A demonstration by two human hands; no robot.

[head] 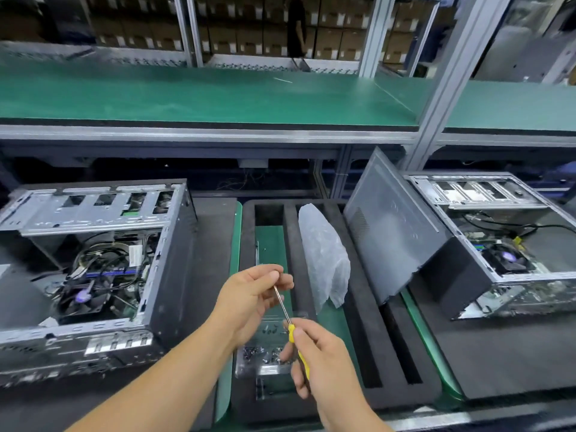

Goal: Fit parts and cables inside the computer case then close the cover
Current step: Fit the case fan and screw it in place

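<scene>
An open computer case (93, 269) lies on its side at the left, with fan, cables and board exposed. A second open case (498, 244) lies at the right, and a grey side cover (389, 232) leans against it. In the middle, my right hand (324, 363) grips the yellow handle of a screwdriver (291, 333). My left hand (252, 297) pinches the tip of its metal shaft; whether a screw sits there is too small to tell. Both hands hover over a clear plastic box of screws (261, 353).
A black foam tray (358, 307) with long slots lies between the cases and holds a crumpled clear plastic bag (324, 257). A green-topped shelf (218, 98) runs across above the bench. A metal post (448, 88) rises at the right. Stacked boxes fill the background.
</scene>
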